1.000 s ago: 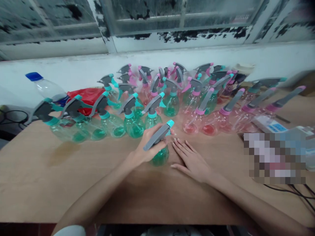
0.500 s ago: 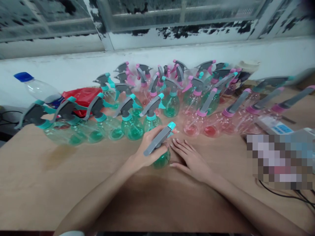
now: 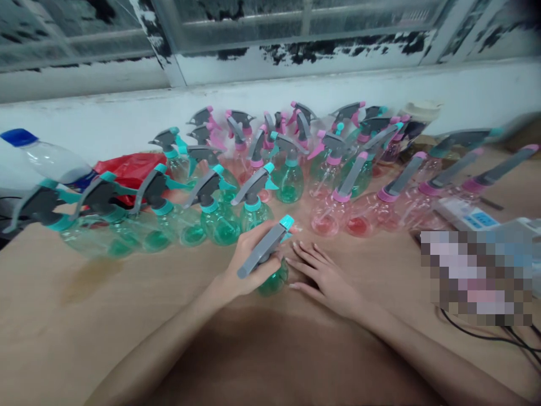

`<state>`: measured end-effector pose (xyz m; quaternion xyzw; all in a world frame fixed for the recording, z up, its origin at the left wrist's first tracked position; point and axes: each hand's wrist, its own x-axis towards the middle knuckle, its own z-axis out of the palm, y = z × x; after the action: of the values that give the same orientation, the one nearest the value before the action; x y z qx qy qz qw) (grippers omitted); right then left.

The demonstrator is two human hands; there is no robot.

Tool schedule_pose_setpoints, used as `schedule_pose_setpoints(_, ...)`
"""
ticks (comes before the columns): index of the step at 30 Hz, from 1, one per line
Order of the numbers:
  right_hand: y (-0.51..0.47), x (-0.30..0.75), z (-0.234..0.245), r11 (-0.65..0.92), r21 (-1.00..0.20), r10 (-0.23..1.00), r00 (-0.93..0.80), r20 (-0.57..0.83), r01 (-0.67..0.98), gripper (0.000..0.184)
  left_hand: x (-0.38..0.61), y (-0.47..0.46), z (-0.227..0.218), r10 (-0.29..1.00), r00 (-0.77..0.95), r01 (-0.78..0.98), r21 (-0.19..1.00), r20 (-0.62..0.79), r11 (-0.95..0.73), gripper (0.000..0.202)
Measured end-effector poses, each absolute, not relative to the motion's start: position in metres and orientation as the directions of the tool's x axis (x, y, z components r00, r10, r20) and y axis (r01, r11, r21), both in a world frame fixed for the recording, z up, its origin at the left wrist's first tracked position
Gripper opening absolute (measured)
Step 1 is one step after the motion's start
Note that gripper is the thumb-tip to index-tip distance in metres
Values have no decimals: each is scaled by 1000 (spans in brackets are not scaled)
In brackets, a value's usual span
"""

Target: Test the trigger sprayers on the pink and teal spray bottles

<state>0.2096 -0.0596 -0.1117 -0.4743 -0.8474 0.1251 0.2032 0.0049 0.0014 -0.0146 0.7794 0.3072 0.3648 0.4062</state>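
Observation:
My left hand (image 3: 250,259) is wrapped round the neck of a green spray bottle (image 3: 274,279) with a grey and turquoise trigger head. The bottle stands on the wooden table (image 3: 177,316), its nozzle pointing away to the right. Just right of it, my right hand (image 3: 323,276) lies with fingers stretched out and spread, the fingertips close to the bottle; whether they touch it I cannot tell. Beyond my left hand is a row of green spray bottles (image 3: 221,224) with turquoise collars. Ahead of my right hand stand several pink spray bottles (image 3: 325,219).
More pink and green sprayers crowd the table's back by the white wall (image 3: 105,118). At the left are a clear bottle with a blue cap (image 3: 19,137) and a red plastic bag (image 3: 127,169). On the right lie a white box (image 3: 469,214), a blurred-out item and black cables (image 3: 473,334).
The view has shifted slightly, so most things sit a little further left. My left hand keeps its hold on the green spray bottle, and my right hand stays spread beside it.

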Motion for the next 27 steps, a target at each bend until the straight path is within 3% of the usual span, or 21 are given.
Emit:
schedule_pose_setpoints(10,-60,210,-112,521,-409,854,-468,228,750,51,4,-1,-17,794,532,199,868,295,-456,30)
schedule_pose_setpoints(27,-61,209,-112,514,-404,857,-469,212,757,50,6,-1,-7,779,526,228,826,341,-516,14)
